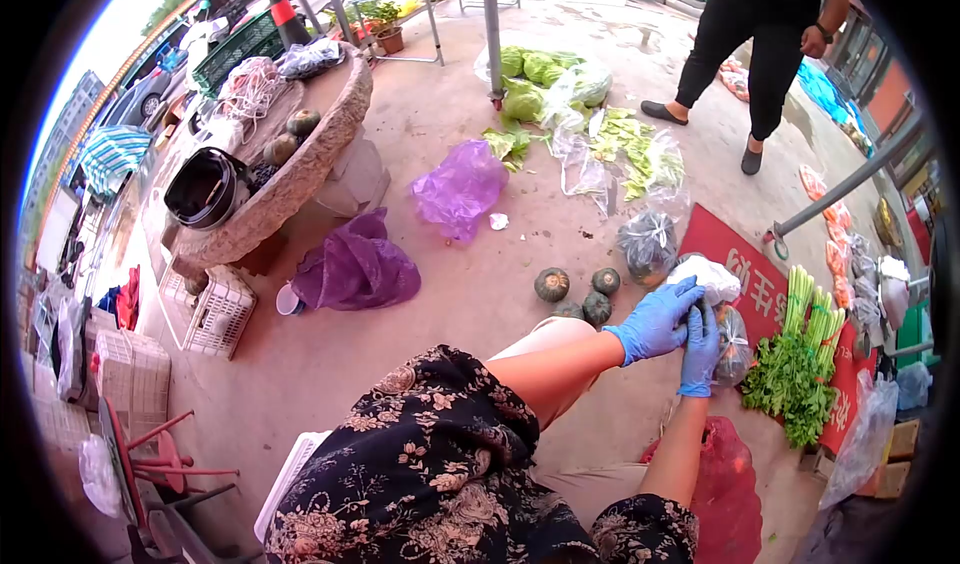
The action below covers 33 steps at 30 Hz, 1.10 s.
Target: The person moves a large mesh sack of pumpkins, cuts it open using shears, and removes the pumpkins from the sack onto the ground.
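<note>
Both my hands wear blue gloves and meet in front of me, low over the ground. My left hand (655,322) has its fingers bent in against a bunched white plastic bag (708,280). Close against it, my right hand (701,352) is closed too, its fingertips partly hidden. Beside the hands lie a tied clear bag of dark squashes (648,246) and another bagged dark squash (733,346). Loose dark green squashes (552,284) rest on the ground to the left. What the white bag contains is hidden.
Celery bunches (800,364) lie on a red mat (735,254) at right. A red mesh sack (728,494) is near my right arm. Ahead are purple bags (460,189), leafy greens (545,69) and a standing person (755,44). A stone table (340,104) stands left.
</note>
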Available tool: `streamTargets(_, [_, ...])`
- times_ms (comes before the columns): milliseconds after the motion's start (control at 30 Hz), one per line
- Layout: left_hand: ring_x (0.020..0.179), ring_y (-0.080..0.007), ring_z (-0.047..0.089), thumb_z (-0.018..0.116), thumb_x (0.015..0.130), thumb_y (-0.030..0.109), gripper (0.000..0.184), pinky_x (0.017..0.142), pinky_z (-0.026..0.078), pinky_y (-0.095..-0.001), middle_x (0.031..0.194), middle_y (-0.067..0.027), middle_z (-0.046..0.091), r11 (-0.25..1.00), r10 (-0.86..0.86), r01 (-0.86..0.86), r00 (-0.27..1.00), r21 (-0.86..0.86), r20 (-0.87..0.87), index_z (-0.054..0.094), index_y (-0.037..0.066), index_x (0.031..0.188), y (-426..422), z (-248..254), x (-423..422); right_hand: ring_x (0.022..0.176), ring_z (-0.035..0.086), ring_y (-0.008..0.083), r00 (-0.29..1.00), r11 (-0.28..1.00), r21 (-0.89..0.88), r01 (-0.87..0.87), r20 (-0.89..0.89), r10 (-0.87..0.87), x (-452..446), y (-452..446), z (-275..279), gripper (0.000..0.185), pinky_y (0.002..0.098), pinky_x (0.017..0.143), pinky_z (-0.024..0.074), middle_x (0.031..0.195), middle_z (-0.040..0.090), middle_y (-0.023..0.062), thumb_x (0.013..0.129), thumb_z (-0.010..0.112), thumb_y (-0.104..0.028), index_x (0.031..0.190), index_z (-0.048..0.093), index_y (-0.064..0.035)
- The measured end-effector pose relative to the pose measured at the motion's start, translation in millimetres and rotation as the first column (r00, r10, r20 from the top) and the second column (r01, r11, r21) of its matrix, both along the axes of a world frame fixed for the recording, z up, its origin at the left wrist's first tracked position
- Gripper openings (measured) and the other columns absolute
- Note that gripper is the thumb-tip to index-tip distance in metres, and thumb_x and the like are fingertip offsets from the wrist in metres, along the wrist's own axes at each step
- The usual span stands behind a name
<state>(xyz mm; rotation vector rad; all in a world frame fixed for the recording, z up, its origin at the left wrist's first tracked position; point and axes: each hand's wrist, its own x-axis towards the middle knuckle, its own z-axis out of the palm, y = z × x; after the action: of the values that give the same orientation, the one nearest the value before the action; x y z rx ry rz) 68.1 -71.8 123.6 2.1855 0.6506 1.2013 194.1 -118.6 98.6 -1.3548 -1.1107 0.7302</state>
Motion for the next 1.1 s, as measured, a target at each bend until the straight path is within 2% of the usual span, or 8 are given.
streamTargets(167, [0.108, -0.0359, 0.046, 0.059, 0.070, 0.007, 0.055, 0.091, 0.038, -0.0397, 0.121, -0.0212, 0.045, 0.944, 0.319, -0.310, 0.945, 0.109, -0.070, 0.040, 0.001, 0.121, 4, 60, -163, 0.092, 0.054, 0.0135, 0.950, 0.949, 0.030, -0.313, 0.022, 0.312, -163, 47, 60, 0.036, 0.0267, 0.080, 0.0431, 0.104, 0.058, 0.0113, 0.089, 0.048, -0.017, 0.119, 0.047, 0.0032])
streamTargets(300, [0.102, -0.0338, 0.050, 0.060, 0.068, 0.004, 0.051, 0.087, 0.042, -0.0372, 0.116, -0.0177, 0.050, 0.887, 0.459, -0.460, 0.868, 0.038, -0.190, 0.043, 0.002, 0.116, -4, 60, -278, 0.086, 0.056, 0.0138, 0.823, 0.821, 0.067, -0.567, 0.082, 0.562, -277, 46, 86, 0.034, 0.0281, 0.074, 0.0447, 0.097, 0.061, 0.0112, 0.088, 0.048, -0.016, 0.117, 0.049, 0.0009])
streamTargets(367, [0.095, -0.0316, 0.054, 0.060, 0.068, 0.004, 0.045, 0.081, 0.045, -0.0361, 0.107, -0.0153, 0.055, 0.837, 0.545, -0.545, 0.821, 0.053, -0.169, 0.047, 0.004, 0.112, -17, 53, -325, 0.093, 0.053, 0.0118, 0.699, 0.697, -0.136, -0.704, 0.042, 0.714, -311, 45, 76, 0.037, 0.0258, 0.081, 0.0428, 0.106, 0.057, 0.0078, 0.089, 0.048, -0.016, 0.120, 0.046, 0.0032])
streamTargets(433, [0.092, -0.0308, 0.056, 0.059, 0.068, 0.004, 0.042, 0.079, 0.046, -0.0360, 0.104, -0.0150, 0.056, 0.818, 0.546, -0.570, 0.811, -0.073, -0.213, 0.049, 0.004, 0.109, -30, 38, -356, 0.081, 0.057, 0.0134, 0.693, 0.685, -0.115, -0.719, -0.055, 0.718, -343, 43, 48, 0.030, 0.0269, 0.072, 0.0452, 0.092, 0.062, 0.0093, 0.087, 0.051, -0.017, 0.110, 0.052, 0.0017])
streamTargets(533, [0.089, -0.0309, 0.057, 0.057, 0.070, 0.004, 0.038, 0.076, 0.047, -0.0359, 0.101, -0.0147, 0.057, 0.759, 0.584, -0.618, 0.785, -0.203, -0.208, 0.051, 0.005, 0.107, -44, 17, -377, 0.082, 0.057, 0.0132, 0.619, 0.602, -0.261, -0.755, 0.020, 0.785, -364, 37, 41, 0.029, 0.0268, 0.072, 0.0451, 0.093, 0.062, 0.0096, 0.086, 0.051, -0.016, 0.108, 0.053, 0.0033])
streamTargets(667, [0.092, -0.0321, 0.056, 0.056, 0.072, 0.006, 0.038, 0.079, 0.046, -0.0362, 0.103, -0.0161, 0.056, 0.764, 0.586, -0.620, 0.782, -0.177, -0.210, 0.050, 0.004, 0.109, -47, 10, -389, 0.088, 0.054, 0.0115, 0.612, 0.570, -0.254, -0.781, -0.132, 0.780, -380, 38, 27, 0.034, 0.0245, 0.077, 0.0450, 0.101, 0.058, 0.0070, 0.087, 0.052, -0.013, 0.116, 0.048, 0.0039])
streamTargets(767, [0.094, -0.0329, 0.055, 0.057, 0.072, 0.008, 0.040, 0.081, 0.045, -0.0363, 0.106, -0.0172, 0.055, 0.777, 0.603, -0.621, 0.780, -0.100, -0.166, 0.049, 0.003, 0.111, -44, 5, -389, 0.090, 0.054, 0.0120, 0.693, 0.674, -0.220, -0.705, -0.011, 0.721, -387, 35, 36, 0.033, 0.0250, 0.079, 0.0441, 0.101, 0.058, 0.0077, 0.086, 0.052, -0.011, 0.115, 0.049, 0.0040])
streamTargets(1100, [0.097, -0.0345, 0.052, 0.060, 0.072, 0.014, 0.050, 0.083, 0.043, -0.0387, 0.110, -0.0192, 0.052, 0.831, 0.540, -0.549, 0.834, -0.082, -0.115, 0.043, 0.002, 0.116, -41, 17, -361, 0.083, 0.056, 0.0122, 0.754, 0.742, -0.225, -0.631, 0.047, 0.655, -360, 35, 60, 0.029, 0.0260, 0.073, 0.0446, 0.093, 0.060, 0.0086, 0.084, 0.053, -0.013, 0.108, 0.051, 0.0030])
